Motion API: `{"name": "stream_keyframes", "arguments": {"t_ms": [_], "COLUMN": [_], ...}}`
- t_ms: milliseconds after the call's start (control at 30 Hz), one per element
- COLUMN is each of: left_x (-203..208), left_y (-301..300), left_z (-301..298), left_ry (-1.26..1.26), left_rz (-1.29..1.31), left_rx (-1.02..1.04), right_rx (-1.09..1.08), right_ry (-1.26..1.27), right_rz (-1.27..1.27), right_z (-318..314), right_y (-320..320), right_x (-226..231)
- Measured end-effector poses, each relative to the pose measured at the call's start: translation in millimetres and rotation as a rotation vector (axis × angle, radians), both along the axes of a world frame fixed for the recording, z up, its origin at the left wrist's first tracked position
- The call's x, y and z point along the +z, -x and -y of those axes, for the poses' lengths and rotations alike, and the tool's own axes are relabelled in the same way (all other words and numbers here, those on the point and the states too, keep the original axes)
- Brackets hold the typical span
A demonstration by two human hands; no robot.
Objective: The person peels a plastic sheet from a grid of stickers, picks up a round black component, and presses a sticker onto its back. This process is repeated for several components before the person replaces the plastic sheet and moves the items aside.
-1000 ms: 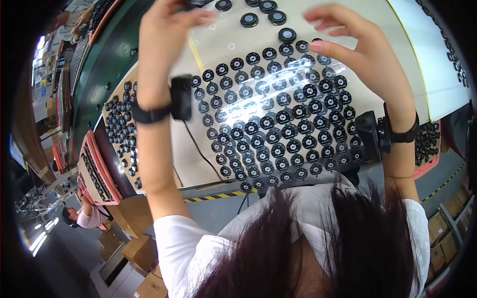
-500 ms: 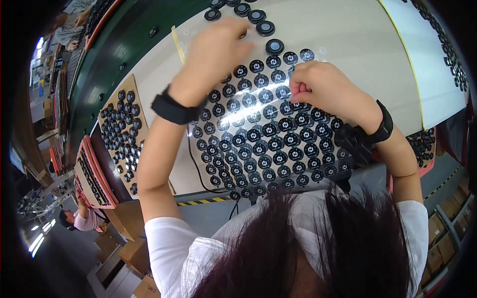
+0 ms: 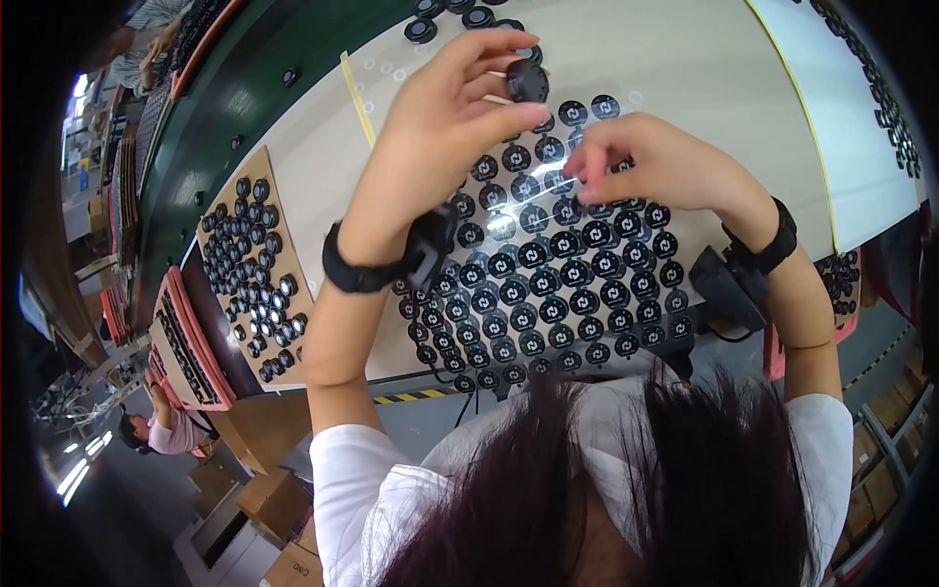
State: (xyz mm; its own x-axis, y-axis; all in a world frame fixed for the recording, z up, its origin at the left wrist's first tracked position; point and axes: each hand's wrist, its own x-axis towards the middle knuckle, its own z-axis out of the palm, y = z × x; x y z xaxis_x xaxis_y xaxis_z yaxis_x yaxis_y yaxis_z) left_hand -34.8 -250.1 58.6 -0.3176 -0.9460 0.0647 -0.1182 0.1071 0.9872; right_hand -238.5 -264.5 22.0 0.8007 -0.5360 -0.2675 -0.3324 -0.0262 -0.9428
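Observation:
A round black plastic disc [image 3: 527, 82] is gripped between the thumb and fingers of my left hand [image 3: 460, 108], raised above the far edge of the sheet. Below lies a clear, glossy sheet of round black stickers [image 3: 533, 284] with white symbols, set in rows. Over its far right part is my right hand [image 3: 650, 164], with its fingers curled and its thumb close to them. Whatever may be between those fingertips is too small to make out. Several similar black discs [image 3: 477, 18] with grey centres stand beyond my left hand.
At the left, a brown board [image 3: 256, 284] carries many black discs. A green belt [image 3: 293, 73] with spaced discs runs along the far left. Yellow tape [image 3: 358, 98] marks the table. Boxes [image 3: 274, 504] stand on the floor; a seated co-worker [image 3: 166, 430] is at lower left.
My left hand has moved slightly right and turned, lifting a black disc into view. My right hand's fingers have loosened a little above the sticker sheet. The sheet has shifted slightly to the right.

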Motion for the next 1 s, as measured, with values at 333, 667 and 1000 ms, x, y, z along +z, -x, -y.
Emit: {"name": "stream_keyframes", "arguments": {"t_ms": [333,667,1000], "left_x": [47.4,62.0,64.3], "left_y": [1.5,10.8,12.2], "left_z": [-48.3,-56.8,-60.1], "left_ry": [0.047,0.234,0.188], "left_rz": [-0.113,0.189,0.15], "left_rx": [0.107,0.244,0.249], "right_rx": [-0.334,-0.443,-0.388], "right_ry": [-0.343,-0.406,-0.415], "right_rz": [0.587,0.399,0.5], "right_z": [-10.6,-22.9,-21.2], "right_y": [-18.0,-24.4,-23.9], "right_x": [79.6,107.3,103.2]}}
